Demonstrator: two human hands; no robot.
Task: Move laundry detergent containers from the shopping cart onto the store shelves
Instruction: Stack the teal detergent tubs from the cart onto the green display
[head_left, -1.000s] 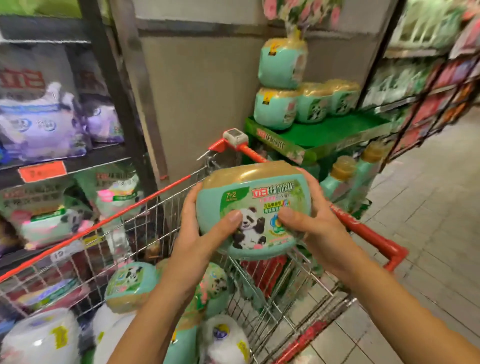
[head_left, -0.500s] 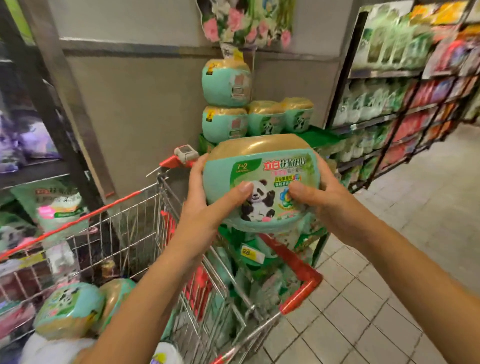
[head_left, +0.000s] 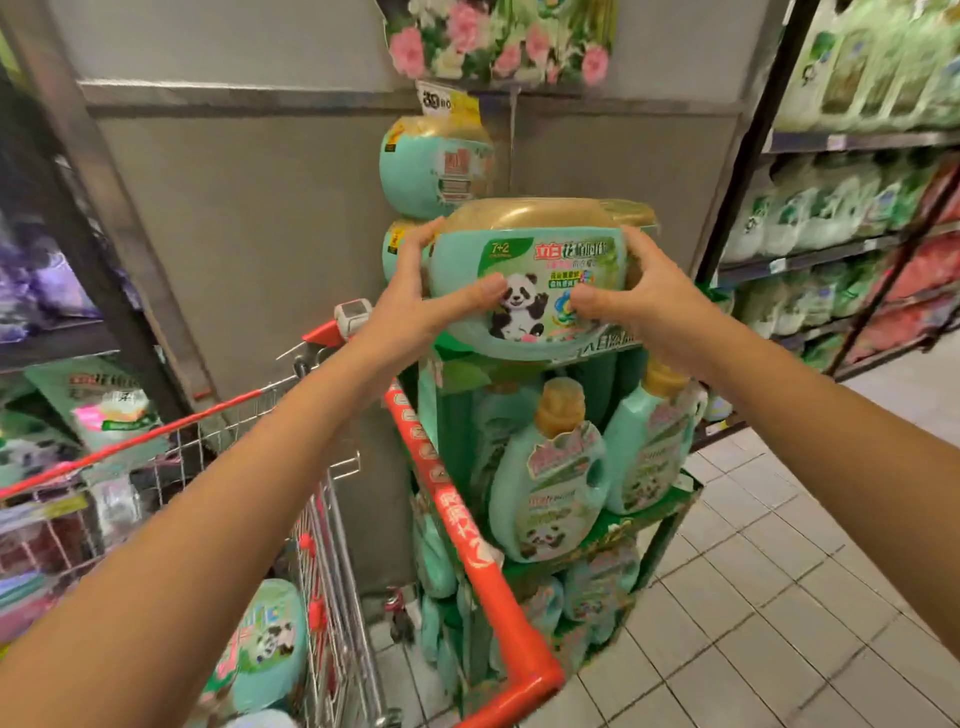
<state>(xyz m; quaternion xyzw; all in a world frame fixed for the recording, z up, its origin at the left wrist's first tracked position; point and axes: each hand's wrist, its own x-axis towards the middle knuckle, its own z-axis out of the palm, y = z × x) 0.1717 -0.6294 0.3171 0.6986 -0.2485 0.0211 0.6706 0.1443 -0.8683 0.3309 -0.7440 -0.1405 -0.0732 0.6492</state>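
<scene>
A mint-green detergent tub (head_left: 535, 270) with a gold lid and a panda label is held up in front of me. My left hand (head_left: 415, 301) grips its left side and my right hand (head_left: 639, 296) grips its right side. The tub hovers at the top tier of a green display stand (head_left: 618, 540), in front of two stacked tubs (head_left: 431, 166) of the same kind. The shopping cart (head_left: 457, 514) with its red handle is at the lower left. Another panda tub (head_left: 265, 644) lies inside it.
Mint detergent bottles (head_left: 550, 467) fill the stand's lower tiers. Dark shelves with bagged refills stand on the left (head_left: 93, 410) and on the right (head_left: 852, 218). A grey wall panel is behind the stand. Tiled floor stretches at the lower right.
Both hands have lifted the tub out of the cart and carried it forward and up to the stand's top tier. My view has swung right, toward the stand.
</scene>
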